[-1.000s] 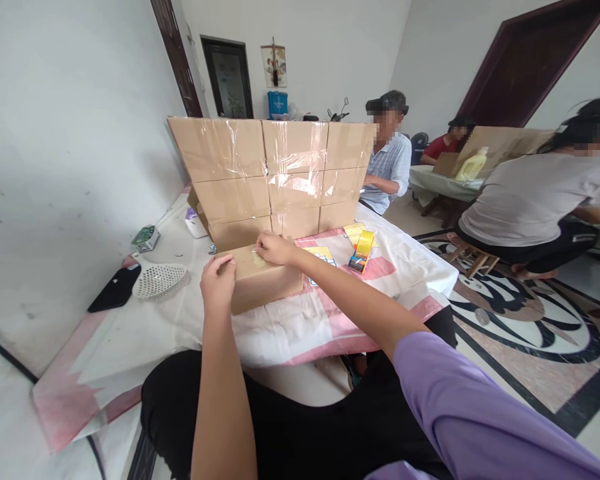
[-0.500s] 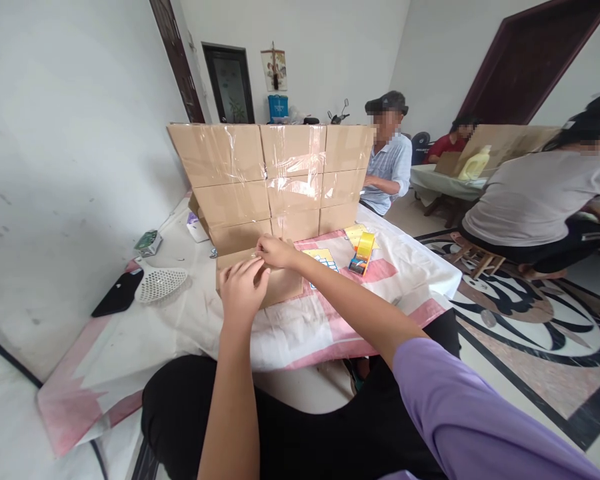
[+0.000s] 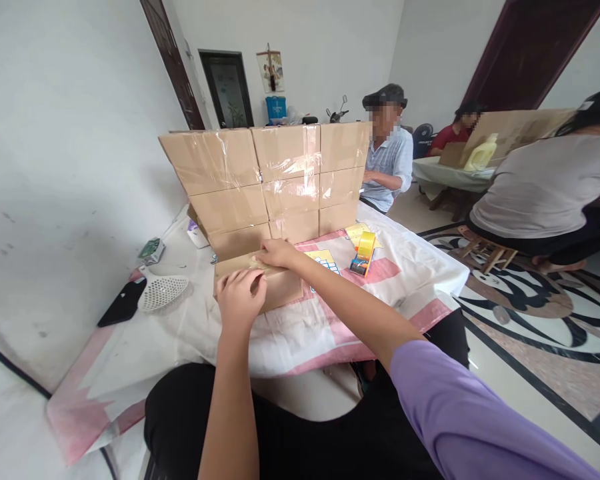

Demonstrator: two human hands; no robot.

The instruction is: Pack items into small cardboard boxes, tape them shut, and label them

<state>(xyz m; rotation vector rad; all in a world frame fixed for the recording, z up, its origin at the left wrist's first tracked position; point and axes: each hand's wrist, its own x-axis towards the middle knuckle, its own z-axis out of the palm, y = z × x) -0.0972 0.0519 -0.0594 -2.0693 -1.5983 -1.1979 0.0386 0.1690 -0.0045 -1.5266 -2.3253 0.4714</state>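
A small closed cardboard box point(image 3: 286, 291) lies on the cloth-covered table in front of me, with a shiny strip, seemingly clear tape, on its top. My left hand point(image 3: 241, 293) grips the box near its left front edge, fingers curled over the top and thumb toward the front. Across the top reaches my right hand point(image 3: 279, 253), its fingers drawn together against the upper face. Whatever those fingertips pinch, if anything, is hidden. Right behind the box stands a tall wall of stacked, taped cardboard boxes point(image 3: 290, 155).
An orange tape dispenser point(image 3: 363, 255) and a printed card point(image 3: 324, 260) lie to the right. At left are a white perforated swatter point(image 3: 163, 292), a black flat item point(image 3: 123, 304) and a small green-white box point(image 3: 151, 251). A person in a cap point(image 3: 387, 150) sits beyond the table.
My right hand has shifted slightly along the box top, and the shiny strip there shows more. My left hand stays at the box. The view has turned a little.
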